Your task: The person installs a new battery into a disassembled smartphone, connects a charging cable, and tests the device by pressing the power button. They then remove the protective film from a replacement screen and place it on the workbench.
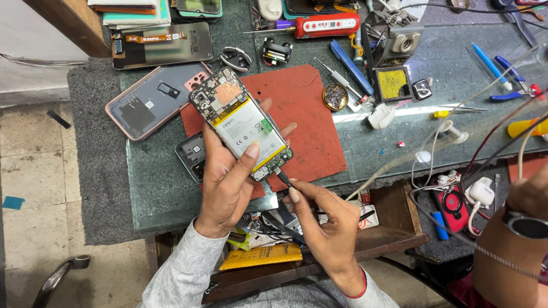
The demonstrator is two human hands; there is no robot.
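Observation:
My left hand [228,182] grips an opened phone [242,122] with its back removed, so the white battery and the circuit board show. It is held tilted above a red mat [308,114]. My right hand [322,222] pinches a black cable plug [283,178] that sits at the phone's bottom port. The cable runs down under my right hand.
A pink phone back cover [154,100] and a detached screen [162,45] lie at the upper left on the glass-topped bench [377,142]. Screwdrivers, a solder tin [335,96], a sponge tray [393,83] and tangled cables fill the right. An open drawer [394,228] is below. Another person's arm [514,251] is at the lower right.

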